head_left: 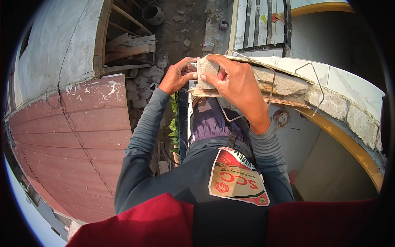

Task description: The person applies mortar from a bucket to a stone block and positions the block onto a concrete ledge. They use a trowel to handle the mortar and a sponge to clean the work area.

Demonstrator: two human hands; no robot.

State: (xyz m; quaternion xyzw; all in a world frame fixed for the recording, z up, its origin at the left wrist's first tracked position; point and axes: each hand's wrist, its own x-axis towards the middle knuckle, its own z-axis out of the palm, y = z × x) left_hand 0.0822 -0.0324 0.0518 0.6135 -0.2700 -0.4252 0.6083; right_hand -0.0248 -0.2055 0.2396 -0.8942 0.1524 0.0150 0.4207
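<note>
A small, pale grey, rough-faced concrete piece (207, 71) stands at the left end of a masonry ledge (288, 84), above a thin wooden strip (205, 93). My right hand (240, 84) grips it from the right, thumb across its front and index finger over the top. On the other side, my left hand (180, 76) is closed, with fingertips and thumb at the block's left edge. What lies behind the block is hidden. Bent metal rods (319, 88) hook around the ledge to the right of my right hand.
A reddish-brown corrugated roof (70, 131) and stacked boards (127, 49) lie to the left. Rubble and a dark bucket (153, 15) are on the ground far below. Black bars (269, 24) stand beyond the ledge. A yellow curved edge (349, 142) runs beneath it at right.
</note>
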